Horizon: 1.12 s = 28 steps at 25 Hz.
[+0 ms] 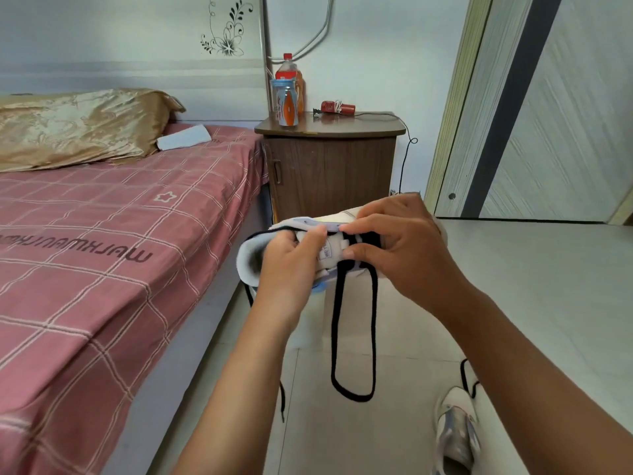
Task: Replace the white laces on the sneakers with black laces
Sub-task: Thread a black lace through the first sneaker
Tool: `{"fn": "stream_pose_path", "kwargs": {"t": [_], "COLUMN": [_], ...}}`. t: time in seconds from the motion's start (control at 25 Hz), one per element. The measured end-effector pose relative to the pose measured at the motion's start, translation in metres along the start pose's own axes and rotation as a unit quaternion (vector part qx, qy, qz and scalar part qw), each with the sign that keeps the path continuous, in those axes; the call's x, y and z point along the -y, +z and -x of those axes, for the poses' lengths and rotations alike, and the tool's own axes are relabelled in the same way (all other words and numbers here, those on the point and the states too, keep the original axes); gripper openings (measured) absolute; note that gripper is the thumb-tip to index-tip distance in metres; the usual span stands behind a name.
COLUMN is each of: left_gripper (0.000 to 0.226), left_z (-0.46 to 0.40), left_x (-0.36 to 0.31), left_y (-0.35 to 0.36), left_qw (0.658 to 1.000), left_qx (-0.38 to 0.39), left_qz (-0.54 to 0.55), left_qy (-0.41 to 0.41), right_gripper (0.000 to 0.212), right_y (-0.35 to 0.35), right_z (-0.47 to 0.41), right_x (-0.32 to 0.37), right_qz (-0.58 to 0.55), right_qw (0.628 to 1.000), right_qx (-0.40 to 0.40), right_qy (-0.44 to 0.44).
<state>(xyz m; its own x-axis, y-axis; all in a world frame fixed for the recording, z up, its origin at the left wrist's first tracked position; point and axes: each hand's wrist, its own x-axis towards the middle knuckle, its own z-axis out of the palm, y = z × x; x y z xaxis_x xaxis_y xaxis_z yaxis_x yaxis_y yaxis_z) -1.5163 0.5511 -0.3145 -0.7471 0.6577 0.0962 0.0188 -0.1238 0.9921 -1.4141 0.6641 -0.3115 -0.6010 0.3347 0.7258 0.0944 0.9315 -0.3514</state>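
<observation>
Bedroom, pale tiled floor (513, 286); bed (102, 252) with pink checked sheet at 9 o'clock, brown nightstand (329, 173) with bottles at 12 o'clock, door at 2 o'clock.

Sneaker (253, 248) held in mid-air at centre frame, heel opening toward 9 o'clock, toe hidden behind right hand. Black lace (354, 337) already crossing upper eyelets; long loop hanging toward 6 o'clock, one loose end trailing down at 7 o'clock. Second sneaker (457, 426) on floor at 5 o'clock, black lace visible beside it. No white lace seen.

Left hand (291, 265): fingers curled round tongue and eyelet flap, thumb on top, gripping. Right hand (400, 248): arched over lacing, thumb and forefinger pinching at eyelet row near the lace; exact contact too small to confirm.

Risks, judged:
- Hanging loop uneven; hard pull on one side likely to leave ends of unequal length.
- Flat lace may twist through eyelet if fed without flattening.
- Trailing end could snag on bed edge or drag out of its eyelet.
- Sneaker unsupported; slackened left grip would drop it.
</observation>
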Motion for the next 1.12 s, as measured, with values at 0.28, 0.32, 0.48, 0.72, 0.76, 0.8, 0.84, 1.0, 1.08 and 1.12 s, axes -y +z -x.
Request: {"fn": "stream_pose_path", "kwargs": {"t": [0.28, 0.32, 0.48, 0.72, 0.76, 0.8, 0.84, 1.0, 1.08, 1.12], "left_gripper": [0.025, 0.024, 0.027, 0.072, 0.073, 0.075, 0.076, 0.068, 0.055, 0.054], "left_z": [-0.013, -0.016, -0.021, -0.02, -0.019, -0.017, -0.016, -0.022, -0.023, -0.023], "left_x": [0.037, 0.042, 0.054, 0.065, 0.069, 0.071, 0.073, 0.078, 0.077, 0.077], "left_y": [-0.011, -0.014, -0.023, -0.042, -0.046, -0.049, -0.051, -0.046, -0.042, -0.041], "left_qw": [0.969, 0.962, 0.936, 0.856, 0.846, 0.839, 0.836, 0.855, 0.863, 0.866], "left_qx": [0.104, 0.119, 0.181, 0.284, 0.297, 0.304, 0.308, 0.293, 0.281, 0.279], "left_qz": [-0.199, -0.221, -0.266, -0.402, -0.416, -0.425, -0.427, -0.403, -0.396, -0.391], "left_qy": [-0.1, -0.106, -0.145, -0.157, -0.154, -0.153, -0.151, -0.141, -0.141, -0.143], "right_gripper": [0.017, 0.019, 0.02, 0.029, 0.033, 0.035, 0.034, 0.023, 0.026, 0.024], "right_y": [0.008, 0.007, -0.005, -0.037, -0.043, -0.045, -0.042, -0.008, 0.008, 0.014], "right_z": [0.015, 0.019, 0.035, 0.094, 0.111, 0.127, 0.141, 0.12, 0.09, 0.08], "right_x": [-0.028, -0.036, -0.08, -0.175, -0.186, -0.195, -0.201, -0.165, -0.114, -0.083], "right_qz": [-0.121, -0.138, -0.299, -0.478, -0.448, -0.395, -0.335, -0.103, -0.152, -0.196], "right_qw": [0.946, 0.937, 0.815, 0.522, 0.534, 0.558, 0.587, 0.793, 0.853, 0.855], "right_qx": [0.197, 0.172, 0.037, -0.242, -0.238, -0.199, -0.142, 0.155, 0.282, 0.34], "right_qy": [0.225, 0.272, 0.495, 0.664, 0.677, 0.702, 0.724, 0.58, 0.411, 0.339]}}
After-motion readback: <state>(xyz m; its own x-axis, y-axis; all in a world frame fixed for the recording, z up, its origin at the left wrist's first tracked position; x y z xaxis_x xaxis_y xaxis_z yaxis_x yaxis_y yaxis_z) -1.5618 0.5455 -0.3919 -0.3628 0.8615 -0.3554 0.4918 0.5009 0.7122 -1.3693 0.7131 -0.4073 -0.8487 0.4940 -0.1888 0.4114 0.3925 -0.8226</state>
